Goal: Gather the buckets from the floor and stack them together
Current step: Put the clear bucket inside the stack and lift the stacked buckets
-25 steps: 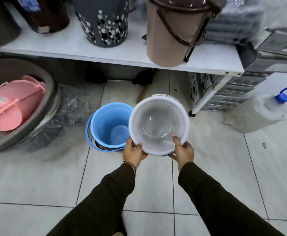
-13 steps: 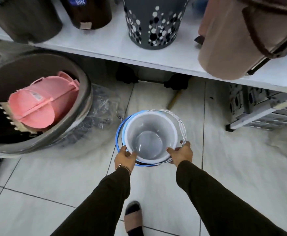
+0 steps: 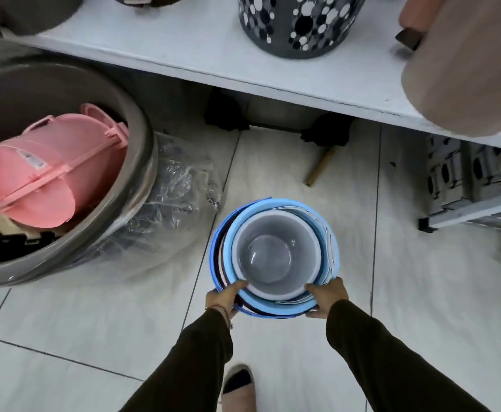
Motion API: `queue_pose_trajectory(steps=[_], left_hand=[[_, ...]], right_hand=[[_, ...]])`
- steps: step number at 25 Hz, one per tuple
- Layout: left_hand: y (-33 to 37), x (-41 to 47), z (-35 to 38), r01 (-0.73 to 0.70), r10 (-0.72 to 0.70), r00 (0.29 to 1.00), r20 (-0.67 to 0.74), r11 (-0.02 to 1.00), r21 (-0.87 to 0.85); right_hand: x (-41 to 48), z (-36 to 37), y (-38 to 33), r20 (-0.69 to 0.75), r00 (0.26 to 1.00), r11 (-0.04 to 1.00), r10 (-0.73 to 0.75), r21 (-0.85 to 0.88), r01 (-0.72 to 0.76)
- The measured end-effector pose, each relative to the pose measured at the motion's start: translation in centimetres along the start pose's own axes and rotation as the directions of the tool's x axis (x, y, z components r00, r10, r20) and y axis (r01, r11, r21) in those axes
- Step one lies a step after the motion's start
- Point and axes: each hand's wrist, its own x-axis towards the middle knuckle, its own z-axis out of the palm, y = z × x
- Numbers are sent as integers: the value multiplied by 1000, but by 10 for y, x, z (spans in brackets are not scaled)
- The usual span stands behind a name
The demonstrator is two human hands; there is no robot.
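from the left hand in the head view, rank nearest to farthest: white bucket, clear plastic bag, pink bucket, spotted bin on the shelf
1. white bucket: touching the left hand, nested inside the blue bucket.
2. clear plastic bag: on the floor, up and to the left.
3. pink bucket: lying in the big grey tub, far left.
4. spotted bin: up on the shelf, farthest.

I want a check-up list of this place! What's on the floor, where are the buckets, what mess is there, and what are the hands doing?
Surface: pale tiled floor, dark grout lines.
Job's things: white bucket nested inside blue bucket.
Clutter: crumpled clear plastic; wooden stick under the shelf.
Hands: left hand and right hand grip the near rim of the stack, fingers curled over it.
Cables: nothing seen.
Surroundings: white shelf holding a dotted grey bin; big grey tub with a pink bucket lying in it; a shoe below.
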Motion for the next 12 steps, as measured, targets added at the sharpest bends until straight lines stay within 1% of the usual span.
queue_pose_trajectory(steps=[3, 7, 9, 12], left_hand=[[10, 1, 0, -147, 148, 989, 1, 981, 128], [18, -26, -10, -263, 275, 962, -8, 928, 263], [19, -53, -19, -305, 316, 949, 10, 908, 289], [23, -120, -38, -394, 399, 916, 29, 885, 249]], right_hand=[[1, -2, 10, 36, 999, 993, -8, 120, 4], [-34, -4, 26, -3, 1000, 970, -28, 242, 28], [-67, -9, 32, -32, 998, 957, -49, 286, 56], [-141, -30, 30, -66, 990, 935, -126, 325, 141]])
